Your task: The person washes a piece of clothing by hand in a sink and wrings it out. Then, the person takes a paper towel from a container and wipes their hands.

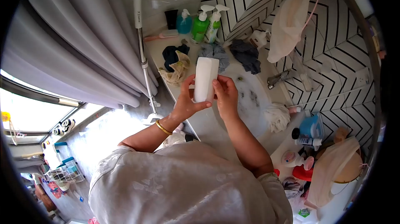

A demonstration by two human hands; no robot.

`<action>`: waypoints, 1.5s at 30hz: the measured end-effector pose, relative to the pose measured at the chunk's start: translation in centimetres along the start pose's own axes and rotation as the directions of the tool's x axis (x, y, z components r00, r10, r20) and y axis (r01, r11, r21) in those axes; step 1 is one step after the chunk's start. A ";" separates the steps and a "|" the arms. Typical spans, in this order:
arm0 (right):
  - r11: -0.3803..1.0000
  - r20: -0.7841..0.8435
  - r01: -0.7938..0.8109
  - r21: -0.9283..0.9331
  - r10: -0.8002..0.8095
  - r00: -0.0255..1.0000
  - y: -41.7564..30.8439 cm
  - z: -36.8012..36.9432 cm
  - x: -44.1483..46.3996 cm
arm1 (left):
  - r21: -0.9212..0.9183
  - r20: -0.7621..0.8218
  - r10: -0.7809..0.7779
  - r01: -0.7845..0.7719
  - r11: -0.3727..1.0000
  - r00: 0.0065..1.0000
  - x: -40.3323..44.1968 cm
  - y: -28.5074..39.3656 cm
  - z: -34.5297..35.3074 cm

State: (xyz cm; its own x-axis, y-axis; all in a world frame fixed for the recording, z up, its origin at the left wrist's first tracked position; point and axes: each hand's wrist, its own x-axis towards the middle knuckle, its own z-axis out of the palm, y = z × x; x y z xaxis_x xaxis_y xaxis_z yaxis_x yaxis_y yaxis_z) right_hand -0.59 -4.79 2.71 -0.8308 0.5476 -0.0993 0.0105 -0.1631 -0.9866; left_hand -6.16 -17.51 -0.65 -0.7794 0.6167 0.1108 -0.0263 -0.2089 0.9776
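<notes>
A white oblong block (pixel 206 78) with flat sides stands nearly upright between my two hands, in front of the sink. I cannot make out whether it is a box or a bar. My left hand (pixel 187 104), with a gold bangle on the wrist, grips its left side and lower end. The fingers of my right hand (pixel 226 95) press against its right side. Behind the block lies a bunched grey cloth (pixel 214 52). The white sink basin (pixel 260 118) is to the right, with foamy-looking water and dark patches in it.
Dark and cream cloths (pixel 177 61) lie at left, a dark grey cloth (pixel 246 55) behind the basin. Green pump bottles (pixel 201 28) stand at the back. A metal faucet (pixel 278 78) juts over the basin. A white cloth (pixel 278 117) sits on the right rim. A mop pole (pixel 143 53) leans left.
</notes>
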 end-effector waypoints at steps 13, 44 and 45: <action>0.966 0.120 -0.175 0.191 0.154 0.981 -0.3 -0.4 0.1 | 0.024 -0.036 -0.011 0.011 1.000 0.999 -0.6 0.7 -1.5; 0.390 0.737 -0.782 0.486 0.297 0.607 4.4 -3.0 -1.1 | -0.735 0.571 -0.181 0.597 0.322 0.801 0.5 0.3 -5.3; 0.396 0.734 -0.770 0.500 0.279 0.620 3.8 -2.5 -1.4 | -0.710 0.575 -0.187 0.600 0.369 0.796 0.5 0.4 -5.4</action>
State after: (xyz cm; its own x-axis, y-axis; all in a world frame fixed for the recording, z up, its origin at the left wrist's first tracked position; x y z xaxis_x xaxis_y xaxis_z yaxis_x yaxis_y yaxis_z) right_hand 2.02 -4.15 -1.26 -0.9202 -0.3082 -0.2412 0.3657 -0.8967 -0.2492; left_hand -9.92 -21.43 -1.14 -0.2555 0.9668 0.0084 -0.9215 -0.2462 0.3003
